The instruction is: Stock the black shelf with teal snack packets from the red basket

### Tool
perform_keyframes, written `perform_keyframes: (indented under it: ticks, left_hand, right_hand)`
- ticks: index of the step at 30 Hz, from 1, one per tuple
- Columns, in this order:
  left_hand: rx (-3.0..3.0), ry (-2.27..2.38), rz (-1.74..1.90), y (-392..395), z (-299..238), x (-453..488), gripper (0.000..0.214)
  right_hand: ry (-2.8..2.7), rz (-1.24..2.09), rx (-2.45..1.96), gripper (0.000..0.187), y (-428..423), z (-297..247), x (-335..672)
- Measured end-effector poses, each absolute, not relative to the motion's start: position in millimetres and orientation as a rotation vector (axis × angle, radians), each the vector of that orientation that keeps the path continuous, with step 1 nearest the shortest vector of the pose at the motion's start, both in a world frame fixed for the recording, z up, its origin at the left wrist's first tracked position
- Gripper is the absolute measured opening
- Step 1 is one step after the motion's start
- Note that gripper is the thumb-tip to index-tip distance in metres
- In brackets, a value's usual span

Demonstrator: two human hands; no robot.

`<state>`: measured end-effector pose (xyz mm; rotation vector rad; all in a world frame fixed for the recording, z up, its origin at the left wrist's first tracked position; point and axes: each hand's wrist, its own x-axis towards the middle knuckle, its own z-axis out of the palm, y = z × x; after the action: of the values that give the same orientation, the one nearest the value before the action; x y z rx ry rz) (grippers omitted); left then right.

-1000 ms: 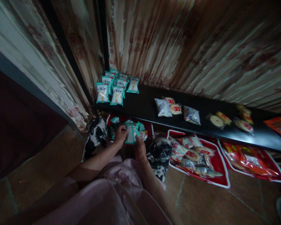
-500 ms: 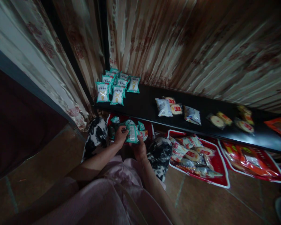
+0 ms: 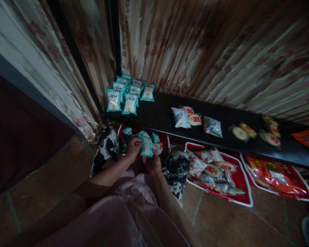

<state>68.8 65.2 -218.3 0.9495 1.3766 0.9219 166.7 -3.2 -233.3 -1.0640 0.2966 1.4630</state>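
Between my knees, a teal snack bag (image 3: 146, 146) is held over a red basket (image 3: 167, 139), its printed back facing up. My left hand (image 3: 133, 148) has its fingers closed at the bag's left side. From the right, my right hand (image 3: 153, 163) grips the bag's lower right corner. More teal bags (image 3: 156, 138) lie in the basket, partly covered by my hands. Several teal and white snack bags (image 3: 130, 104) stand grouped at the left end of the black shelf (image 3: 154, 116), above the basket.
Farther along the shelf lie silvery bags (image 3: 181, 118), round wrapped cakes (image 3: 239, 133) and an orange packet (image 3: 307, 140). Two red baskets with white rims, one of mixed packets (image 3: 213, 169) and one of orange-red packets (image 3: 275, 175), stand on the floor. Pleated curtains (image 3: 185, 48) hang behind.
Almost nothing differs. Both hands stay on the teal bag, which has tilted slightly, and the camera view has shifted a little.
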Motion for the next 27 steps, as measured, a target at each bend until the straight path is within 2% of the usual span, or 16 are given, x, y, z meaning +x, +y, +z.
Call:
perform_keyframes:
  ticks: [9, 18, 27]
  left_hand:
    - [1.018, 1.401, 0.864, 66.3, -226.3, 67.5, 0.015]
    - [1.406, 1.468, 0.876, 69.4, -231.4, 65.5, 0.027]
    - [1.385, 1.482, 0.849, 66.0, -235.2, 64.6, 0.012]
  right_hand:
    - [0.266, 1.488, -1.046, 0.017, -4.1, -241.7, 168.1]
    - [0.187, 1.423, -1.071, 0.016, -1.7, -238.5, 164.4]
    - [0.142, 1.441, -1.07, 0.026, 0.2, -238.8, 160.6]
